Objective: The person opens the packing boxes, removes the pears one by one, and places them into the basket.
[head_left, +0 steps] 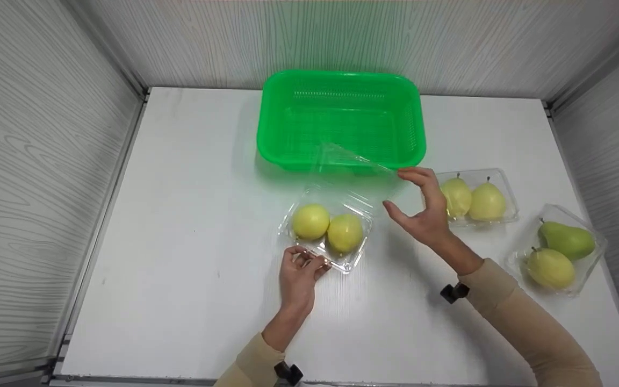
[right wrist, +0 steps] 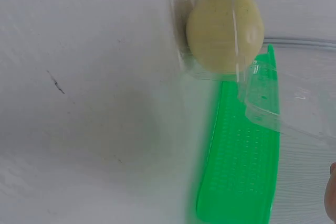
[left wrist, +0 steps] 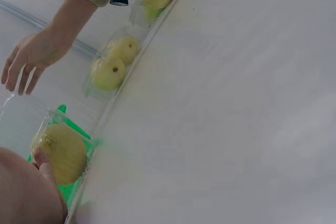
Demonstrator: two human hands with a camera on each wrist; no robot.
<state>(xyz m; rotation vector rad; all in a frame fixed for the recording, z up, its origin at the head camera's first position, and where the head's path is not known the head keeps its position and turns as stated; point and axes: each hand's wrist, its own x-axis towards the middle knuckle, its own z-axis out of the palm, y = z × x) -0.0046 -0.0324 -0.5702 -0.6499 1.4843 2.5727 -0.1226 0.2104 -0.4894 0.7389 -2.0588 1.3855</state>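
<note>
In the head view, a clear plastic clamshell container (head_left: 348, 264) holding two round yellow pears (head_left: 310, 221) lies on the white table, its transparent lid (head_left: 358, 158) raised toward the basket. My left hand (head_left: 300, 279) pinches the container's near edge between thumb and fingers. Thumb and fingers spread apart, my right hand (head_left: 422, 209) is at the lid's right side, fingertips close to its edge; whether they touch it I cannot tell. From the right wrist, one pear (right wrist: 223, 30) shows inside the container, with the lid (right wrist: 289, 103) tilted away from it.
Behind the container stands a green plastic basket (head_left: 342, 164) with nothing visible inside. On the right lie a clear container (head_left: 509, 207) with two yellow pears and another (head_left: 591, 269) with one green pear and one yellow. Patterned wall panels (head_left: 342, 43) border the table.
</note>
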